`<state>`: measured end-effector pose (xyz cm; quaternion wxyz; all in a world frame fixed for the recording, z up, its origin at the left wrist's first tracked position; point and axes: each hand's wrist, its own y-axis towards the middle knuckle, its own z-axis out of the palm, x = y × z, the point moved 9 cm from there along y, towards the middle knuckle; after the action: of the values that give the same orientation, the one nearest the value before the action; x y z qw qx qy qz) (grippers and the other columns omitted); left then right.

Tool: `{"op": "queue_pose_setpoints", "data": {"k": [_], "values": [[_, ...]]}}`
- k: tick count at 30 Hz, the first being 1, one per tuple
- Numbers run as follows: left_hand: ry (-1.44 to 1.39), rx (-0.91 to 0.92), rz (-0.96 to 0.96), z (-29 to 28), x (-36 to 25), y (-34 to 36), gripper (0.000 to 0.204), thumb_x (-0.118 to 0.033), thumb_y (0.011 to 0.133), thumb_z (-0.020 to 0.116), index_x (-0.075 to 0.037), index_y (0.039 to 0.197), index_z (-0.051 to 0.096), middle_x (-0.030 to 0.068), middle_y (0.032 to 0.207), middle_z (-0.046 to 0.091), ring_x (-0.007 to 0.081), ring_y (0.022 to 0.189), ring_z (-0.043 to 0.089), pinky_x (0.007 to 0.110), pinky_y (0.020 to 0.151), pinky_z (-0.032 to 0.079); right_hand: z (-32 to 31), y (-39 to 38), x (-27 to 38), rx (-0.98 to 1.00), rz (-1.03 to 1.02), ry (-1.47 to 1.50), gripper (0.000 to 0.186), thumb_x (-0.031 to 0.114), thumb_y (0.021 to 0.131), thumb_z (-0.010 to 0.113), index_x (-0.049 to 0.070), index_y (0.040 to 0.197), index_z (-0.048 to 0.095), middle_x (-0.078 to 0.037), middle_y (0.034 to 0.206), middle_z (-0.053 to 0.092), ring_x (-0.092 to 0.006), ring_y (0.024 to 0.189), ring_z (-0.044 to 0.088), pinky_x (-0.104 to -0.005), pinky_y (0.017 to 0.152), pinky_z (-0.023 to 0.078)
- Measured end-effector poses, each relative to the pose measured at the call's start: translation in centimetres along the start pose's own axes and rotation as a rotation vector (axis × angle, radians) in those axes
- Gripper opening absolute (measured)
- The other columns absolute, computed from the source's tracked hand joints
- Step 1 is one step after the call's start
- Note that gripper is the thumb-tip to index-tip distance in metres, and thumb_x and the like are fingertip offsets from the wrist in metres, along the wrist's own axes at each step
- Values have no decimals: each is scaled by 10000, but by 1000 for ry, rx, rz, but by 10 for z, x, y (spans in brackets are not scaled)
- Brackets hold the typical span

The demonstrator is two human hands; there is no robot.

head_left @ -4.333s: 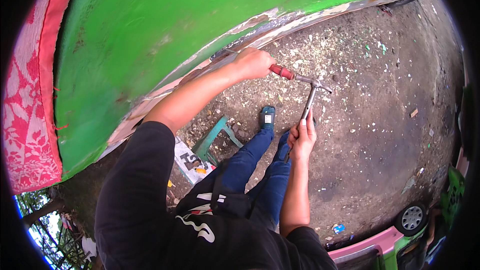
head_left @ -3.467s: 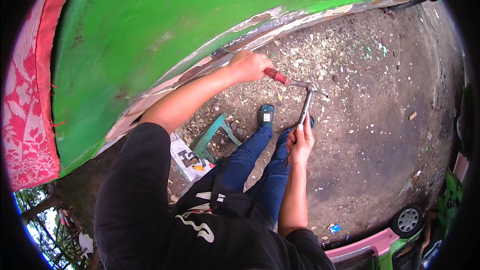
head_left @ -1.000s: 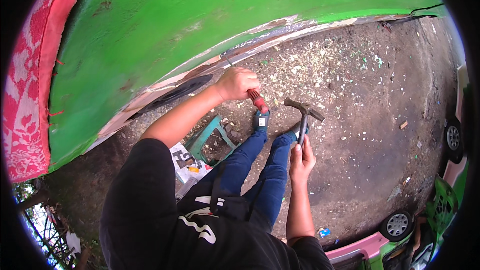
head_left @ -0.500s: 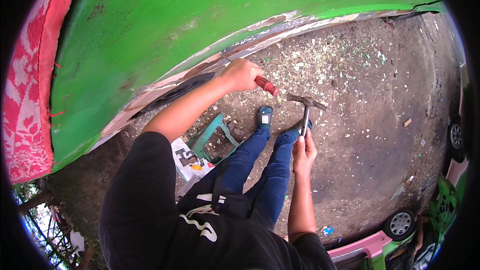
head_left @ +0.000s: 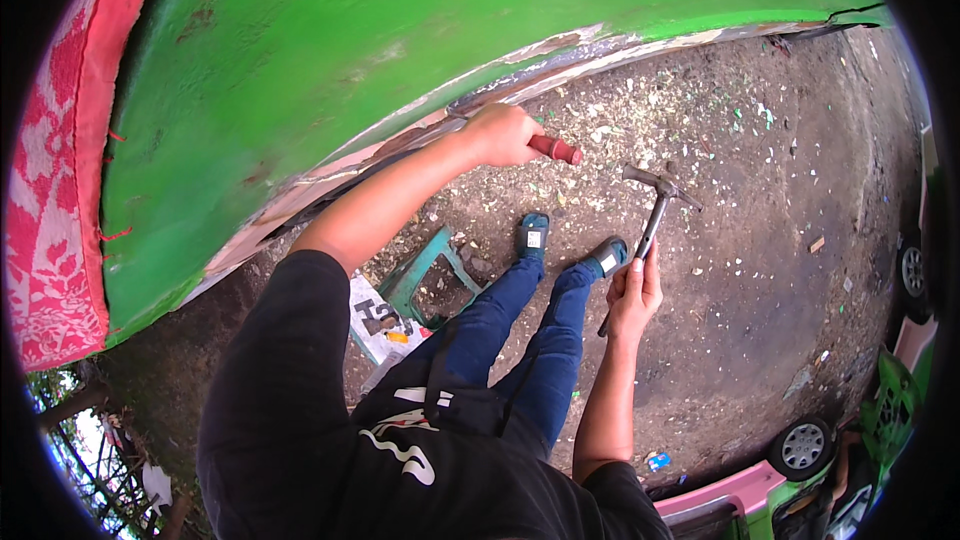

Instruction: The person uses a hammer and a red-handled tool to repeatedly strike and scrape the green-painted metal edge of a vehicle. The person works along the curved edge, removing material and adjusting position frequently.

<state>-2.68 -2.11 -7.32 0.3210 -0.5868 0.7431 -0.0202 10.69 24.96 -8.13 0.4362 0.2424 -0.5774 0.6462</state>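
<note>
My left hand (head_left: 500, 134) is closed round a chisel-like tool with a red handle (head_left: 557, 149). Its blade side points at the lower edge of a green painted panel (head_left: 420, 30), where paint is stripped to pale and grey patches; the tip is hard to make out. In my right hand (head_left: 636, 302) is a hammer (head_left: 655, 210), gripped along its dark metal shaft. The hammer head is raised to the right of the red handle, with a gap between them.
Paint chips (head_left: 640, 120) litter the dirt floor below the panel. A green plastic stool (head_left: 412, 280) stands by my left leg, next to a white printed sheet (head_left: 375, 325). Patterned red cloth (head_left: 60, 200) hangs at left. A wheel (head_left: 803, 447) and pink-green bodywork are at lower right.
The hammer has swung right and away from the red handle, tilting as my right hand moved up and right. My left hand and its tool have shifted slightly right and up.
</note>
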Motion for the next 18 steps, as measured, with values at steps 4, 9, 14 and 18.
{"op": "queue_pose_setpoints", "data": {"k": [4, 9, 14, 18], "values": [[30, 71, -11, 3, -7, -2, 112, -245, 707, 623, -154, 701, 688, 119, 660, 649, 333, 639, 633, 458, 608, 488, 0, -2, 1, -17, 16, -33, 487, 126, 990, 497, 77, 1456, 367, 68, 653, 370, -15, 512, 340, -178, 437, 283], [47, 121, -4, 5, -8, -6, 107, -230, 701, 620, -158, 714, 697, 120, 671, 656, 325, 651, 641, 453, 614, 496, 4, -9, 10, -60, 12, -15, 504, 101, 991, 480, 109, 1475, 340, 63, 649, 373, -16, 508, 336, -180, 428, 274], [7, 78, 0, 2, -5, -2, 105, -218, 703, 616, -151, 714, 696, 120, 672, 656, 329, 642, 636, 445, 608, 496, 1, -9, 23, -104, -52, 46, 507, 90, 1000, 452, 126, 1486, 315, 47, 644, 378, -18, 494, 326, -177, 403, 253], [-35, 77, 14, 2, -4, -2, 108, -216, 707, 615, -144, 706, 695, 127, 664, 650, 332, 640, 635, 443, 610, 496, 0, -11, 33, -153, -121, 59, 504, 111, 1003, 449, 112, 1486, 308, 38, 647, 396, -15, 489, 334, -179, 390, 266]]}}
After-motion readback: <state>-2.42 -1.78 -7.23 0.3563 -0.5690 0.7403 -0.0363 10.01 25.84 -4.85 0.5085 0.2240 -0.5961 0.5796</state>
